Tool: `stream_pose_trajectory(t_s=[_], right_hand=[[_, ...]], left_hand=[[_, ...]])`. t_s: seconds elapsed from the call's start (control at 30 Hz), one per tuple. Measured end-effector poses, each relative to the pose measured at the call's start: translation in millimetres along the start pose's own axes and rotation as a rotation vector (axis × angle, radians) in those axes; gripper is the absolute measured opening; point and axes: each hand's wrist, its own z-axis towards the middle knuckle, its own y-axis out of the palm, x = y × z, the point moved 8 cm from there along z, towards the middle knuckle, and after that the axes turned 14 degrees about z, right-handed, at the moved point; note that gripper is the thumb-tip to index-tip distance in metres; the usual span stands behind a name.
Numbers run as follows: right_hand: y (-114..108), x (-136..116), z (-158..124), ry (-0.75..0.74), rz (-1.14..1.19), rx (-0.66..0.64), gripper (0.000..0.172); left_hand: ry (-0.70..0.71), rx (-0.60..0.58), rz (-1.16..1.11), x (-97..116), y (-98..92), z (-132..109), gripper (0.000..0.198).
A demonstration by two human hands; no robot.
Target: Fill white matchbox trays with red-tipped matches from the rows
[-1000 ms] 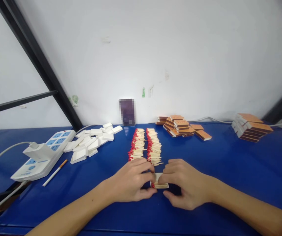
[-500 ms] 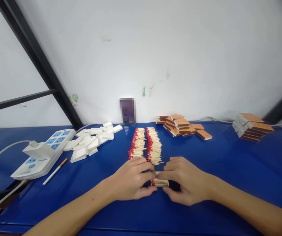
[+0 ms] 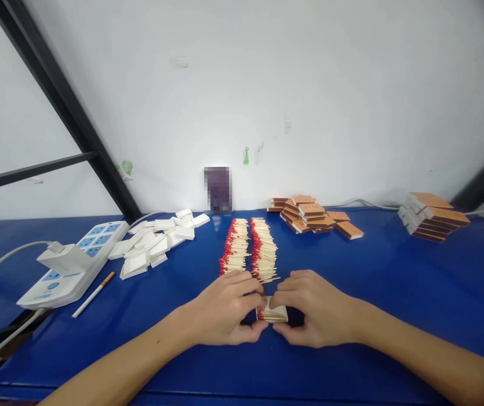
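Note:
A small white matchbox tray (image 3: 282, 310) lies on the blue tabletop with several red-headed matches (image 3: 272, 317) along its near side. My left hand (image 3: 229, 307) is closed around the tray's left end, its thumb at the near left corner. From the right, my right hand (image 3: 315, 310) grips the same tray, index finger bent over the inside and thumb at the near edge. Fingers hide part of the tray. Just beyond the hands are two long piles of matches, a left pile (image 3: 237, 242) and a right pile (image 3: 264, 248), heads to the left.
White trays (image 3: 152, 241) are heaped at the left. Orange matchbox sleeves (image 3: 309, 213) lie in a pile at the back, with stacked matchboxes (image 3: 434, 217) farther right. A power strip (image 3: 76, 265) and a cigarette (image 3: 93, 294) are at the left. A blurred dark box (image 3: 218, 190) stands against the wall.
My right thumb has moved left along the tray's near edge, and the right index finger has bent more. The tray sits slightly farther left, with more of its white floor showing.

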Motion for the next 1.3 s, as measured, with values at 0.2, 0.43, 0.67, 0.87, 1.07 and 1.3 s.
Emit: stream_pose_trajectory(t_s=[0.2,0.43,0.67,0.87,1.07,1.3], right_hand=[[1,1,1,0.044,0.044,0.010,0.009],[4,0,1,0.057,0.075,-0.016,0.005],[4,-1,1,0.038,0.071,-0.021,0.004],[5,0,1,0.038,0.059,-0.023,0.005],[6,0,0,0.035,0.040,-0.027,0.006],[-9,-6,-3,-0.090,0.001,0.124,0.013]], left_hand=[[0.016,-0.051,0.061,-1,2.5,-1,0.019],[0.002,-0.093,0.106,3,2.7,0,0.012],[0.016,-0.114,0.080,4,4.3,0,0.008],[0.006,-0.098,0.052,3,1.9,0,0.008],[0.002,-0.138,0.010,2,3.4,-1,0.008],[0.020,-0.104,0.077,3,2.6,-2,0.011]])
